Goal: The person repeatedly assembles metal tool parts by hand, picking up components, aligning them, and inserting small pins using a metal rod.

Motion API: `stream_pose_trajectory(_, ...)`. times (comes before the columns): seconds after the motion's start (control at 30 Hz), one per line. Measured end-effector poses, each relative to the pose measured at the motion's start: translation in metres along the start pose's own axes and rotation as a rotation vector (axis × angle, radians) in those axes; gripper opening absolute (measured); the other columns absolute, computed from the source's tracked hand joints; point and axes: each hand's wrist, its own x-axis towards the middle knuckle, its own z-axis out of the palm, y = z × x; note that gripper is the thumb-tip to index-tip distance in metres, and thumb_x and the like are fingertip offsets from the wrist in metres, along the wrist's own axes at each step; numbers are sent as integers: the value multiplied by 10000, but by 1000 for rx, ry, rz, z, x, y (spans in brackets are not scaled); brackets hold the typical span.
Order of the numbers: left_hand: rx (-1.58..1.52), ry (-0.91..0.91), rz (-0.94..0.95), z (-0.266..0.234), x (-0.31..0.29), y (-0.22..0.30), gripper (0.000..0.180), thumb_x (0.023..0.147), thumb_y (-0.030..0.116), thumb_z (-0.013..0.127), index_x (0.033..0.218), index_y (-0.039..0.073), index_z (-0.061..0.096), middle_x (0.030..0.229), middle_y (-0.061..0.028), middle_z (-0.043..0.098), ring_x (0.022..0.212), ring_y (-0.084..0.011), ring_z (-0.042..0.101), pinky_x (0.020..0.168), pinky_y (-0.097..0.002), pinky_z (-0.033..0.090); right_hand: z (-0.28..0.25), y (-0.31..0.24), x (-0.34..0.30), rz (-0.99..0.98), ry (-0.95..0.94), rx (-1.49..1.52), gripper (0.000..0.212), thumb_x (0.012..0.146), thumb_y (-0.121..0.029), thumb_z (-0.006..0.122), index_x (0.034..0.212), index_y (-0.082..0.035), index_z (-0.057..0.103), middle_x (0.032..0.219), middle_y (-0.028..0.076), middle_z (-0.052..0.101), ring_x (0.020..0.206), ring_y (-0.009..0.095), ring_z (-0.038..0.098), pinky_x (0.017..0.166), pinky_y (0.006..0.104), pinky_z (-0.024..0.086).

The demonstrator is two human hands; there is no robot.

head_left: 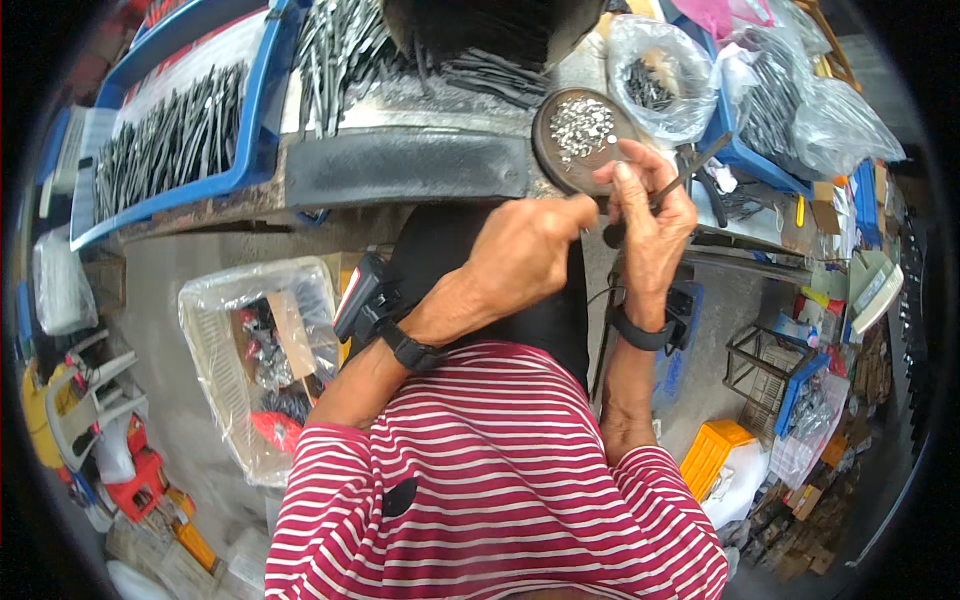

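My right hand (652,205) is raised beside the round dish, its fingers closed around a long, thin dark piece (708,156). One end of that piece sticks out to the upper right. A dark rounded end shows below the fingers, and I cannot tell if it belongs to the same piece. My left hand (530,248) is closed just left of it, thumb and fingertips pinched together. Whatever they hold, if anything, is hidden. Beyond the hands, the brown round dish (543,150) holds many small shiny silver pieces (580,127).
Dark strips fill a blue bin (262,160) at left and lie heaped on the bench (410,120). A plastic-lined tub (650,40) and another blue bin (740,155) stand right of the dish. A plastic-lined crate (215,350) sits on the floor at left, a yellow crate (712,450) at right.
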Motion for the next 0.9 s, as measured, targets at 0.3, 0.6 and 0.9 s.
stream_pose_trajectory(0.3, 35, -783, 143, 39, -30, 20, 121, 644, 53, 551, 752, 1, 537, 635, -181, 570, 599, -354, 579, 508, -435, 445, 10, -29, 3, 66, -660, -59, 216, 808, -122, 566, 974, 15, 569, 717, 47, 597, 665, 100, 564, 623, 233, 447)
stream_pose_trajectory(0.6, 147, -791, 272, 67, -65, 11, 103, 706, 95, 512, 688, 36, 595, 694, -125, 601, 679, -268, 594, 567, -384, 460, 84, -13, -11, -190, -1040, 35, 260, 807, -218, 537, 888, 27, 573, 750, 162, 590, 704, 245, 577, 644, 323, 442)
stream_pose_trajectory(0.9, 303, -984, 147, 95, -72, 21, 127, 700, 76, 559, 770, 14, 645, 756, -129, 622, 720, -261, 608, 591, -376, 474, 113, 11, -38, -183, -1461, 107, 263, 797, -226, 493, 857, 26, 539, 729, 217, 549, 692, 352, 544, 623, 403, 418)
